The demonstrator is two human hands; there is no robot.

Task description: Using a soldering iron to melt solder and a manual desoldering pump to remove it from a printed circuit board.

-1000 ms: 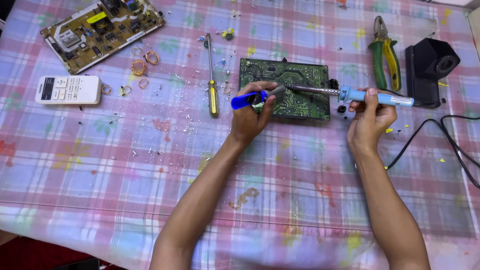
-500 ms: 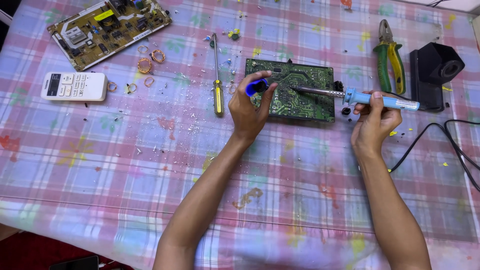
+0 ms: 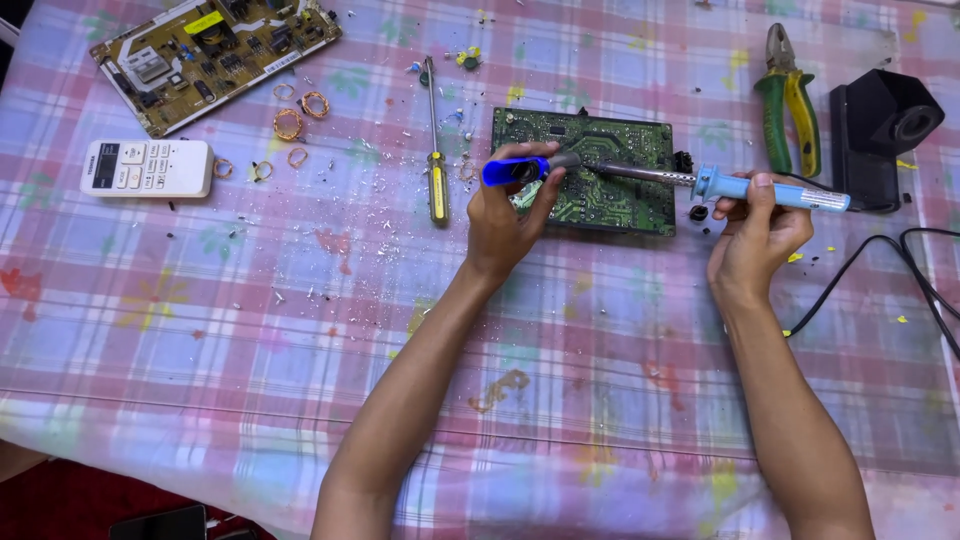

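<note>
A green circuit board (image 3: pixel 610 160) lies flat on the plaid tablecloth. My left hand (image 3: pixel 505 220) grips a blue desoldering pump (image 3: pixel 515 170), its grey tip resting over the board's left part. My right hand (image 3: pixel 755 235) holds a blue-handled soldering iron (image 3: pixel 770 190) level, its metal shaft reaching left across the board toward the pump's tip. The iron's black cord (image 3: pixel 860 270) trails off to the right.
A yellow-handled screwdriver (image 3: pixel 435 180) lies left of the board. A second, tan circuit board (image 3: pixel 215 55), copper wire coils (image 3: pixel 290 125) and a white remote (image 3: pixel 148 168) sit far left. Green pliers (image 3: pixel 785 100) and a black stand (image 3: pixel 885 125) are at the right. Small debris dots the cloth.
Both hands and the tools keep their positions over the green board; only the view has shifted slightly.
</note>
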